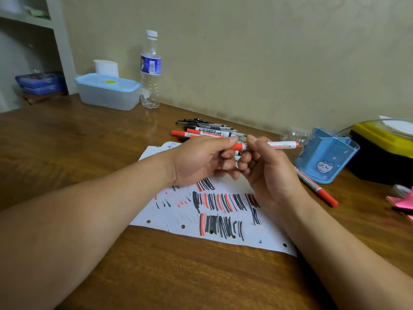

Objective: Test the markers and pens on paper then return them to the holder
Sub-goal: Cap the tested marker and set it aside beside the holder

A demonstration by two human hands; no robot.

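Red at both ends and white along the barrel, the marker (281, 145) lies almost level between our two hands, a little above the paper (169, 215). Our left hand (196, 162) pinches the red end, which seems to be the cap, between thumb and fingers. Our right hand (268, 171) curls around the barrel. The long axis runs from left to right, and the free tail points toward the blue holder (312, 157), near our right hand. We judge that the right hand, being nearer, suits the return.
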